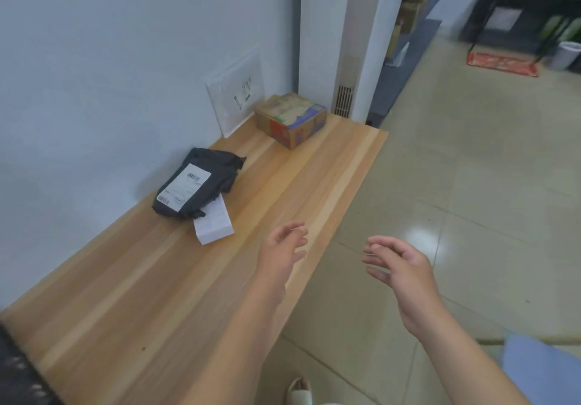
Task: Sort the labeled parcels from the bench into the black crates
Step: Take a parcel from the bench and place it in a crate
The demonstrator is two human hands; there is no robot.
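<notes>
Far left, in the bottom corner, something black with a mesh pattern [19, 370] is poking into view, and I can't tell what it is. The wooden bench [125, 279] is running along the wall from there.

The black parcel [204, 169] is lying on the bench close to the wall, with its white label [184, 186] facing up. It's sitting partly on top of a small white packet [213, 224], which is sticking out from under its near end. A bit further along, a white plate [234, 90] is leaning against the wall. Just past that, a cardboard box [290, 120] is sitting at the far end of the bench.

My left hand [283, 247] is hanging over the front part of the bench, near the white packet but not touching it. Its fingers are loosely curled and apart, and it's holding nothing. Down below, the toe of my shoe [300, 392] is showing on the tiled floor [471, 184].

My right hand [399, 266] is floating off the bench over the floor. Its fingers are relaxed and slightly bent and it's gripping nothing, and a bit of blue sleeve [540, 367] is showing behind it.

Way off to the right, a red mat [503, 63] is lying on the floor and a white bin [567, 55] is standing beside it.
</notes>
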